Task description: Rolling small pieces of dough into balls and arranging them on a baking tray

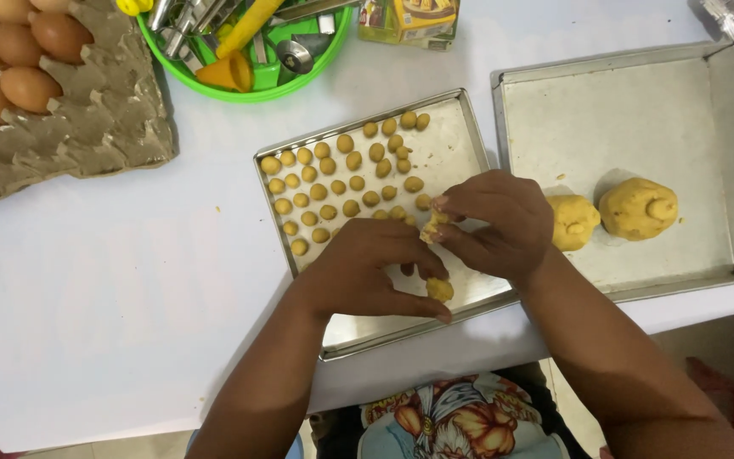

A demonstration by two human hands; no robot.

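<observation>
My left hand (367, 268) hovers over the near part of a metal baking tray (460, 119) and pinches a small yellow dough ball (439, 290) at its fingertips. My right hand (499, 221) is just right of it and holds a small piece of yellow dough (433, 226) between its fingers. Several small dough balls (341, 183) lie in rows on the far half of that tray. A second, larger tray (622, 93) to the right carries two big lumps of yellow dough (637, 207), close to my right wrist.
A cardboard egg tray with brown eggs (19, 59) sits at the far left. A green bowl (248, 51) with metal and plastic tools stands behind the small tray, and a yellow-green box (409, 19) beside it. The white table's near edge (214, 421) runs below my arms.
</observation>
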